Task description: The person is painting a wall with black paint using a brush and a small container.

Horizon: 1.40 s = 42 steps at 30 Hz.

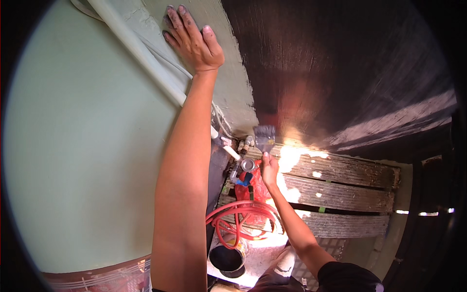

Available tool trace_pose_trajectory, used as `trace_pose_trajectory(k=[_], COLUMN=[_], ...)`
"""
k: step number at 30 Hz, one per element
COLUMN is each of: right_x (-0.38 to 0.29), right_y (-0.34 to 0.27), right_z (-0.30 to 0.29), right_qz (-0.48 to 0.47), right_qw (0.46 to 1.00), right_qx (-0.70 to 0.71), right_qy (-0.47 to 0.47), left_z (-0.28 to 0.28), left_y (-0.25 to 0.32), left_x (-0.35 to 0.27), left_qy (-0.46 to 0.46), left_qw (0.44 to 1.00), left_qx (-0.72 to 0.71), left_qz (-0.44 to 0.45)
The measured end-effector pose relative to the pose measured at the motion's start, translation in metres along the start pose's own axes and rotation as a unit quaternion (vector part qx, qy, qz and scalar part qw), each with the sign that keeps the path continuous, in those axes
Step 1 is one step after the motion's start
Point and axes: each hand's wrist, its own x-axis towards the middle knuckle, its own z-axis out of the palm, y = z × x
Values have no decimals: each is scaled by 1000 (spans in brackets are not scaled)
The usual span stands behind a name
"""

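Note:
My left hand [195, 42] lies flat on the pale green wall strip near the top, fingers spread and fingertips smudged dark. Low in the middle, my right hand [269, 169] grips a wide paintbrush [265, 138] by its handle. The bristles are dark and point up, close to the ragged lower edge where the dark painted wall [292, 65] meets the green strip; whether they touch it I cannot tell. A bucket [227, 257] with dark contents stands below, near my legs.
A coiled red hose [239, 215] hangs above the bucket, beside a red plastic bag [255, 186]. Pipes with a blue-handled valve [243, 180] run down the corner. Ribbed boards [343, 197] with gaps lie at right. A thick pale pipe [138, 53] crosses the upper left wall.

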Motion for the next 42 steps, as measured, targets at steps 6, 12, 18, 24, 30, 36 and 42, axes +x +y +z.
trace_pose_trajectory(k=[6, 12, 18, 24, 30, 36, 42], right_x=[53, 81, 54, -8, 28, 57, 10], right_y=[-46, 61, 94, -168, -154, 60, -49], right_z=[1, 5, -25, -35, -30, -28, -46], right_qz=[-225, -128, 34, -213, -244, 89, -65], right_qw=[972, 985, 990, 973, 968, 990, 997], right_qx=[47, -86, -131, 85, 17, -97, -38], right_qy=[49, 74, 36, -4, 51, 57, 3], left_z=[7, 9, 17, 5, 5, 13, 8], left_y=[16, 14, 23, 6, 6, 22, 8], left_x=[-1, -2, -2, -1, 3, -3, 0], left_qy=[3, 3, 11, 16, 24, 18, 17], left_qw=[1000, 1000, 999, 1000, 1000, 1000, 1000], left_qx=[-14, -7, -26, -2, -4, -15, 1], left_qz=[-12, -9, -18, -3, 12, -17, -6])
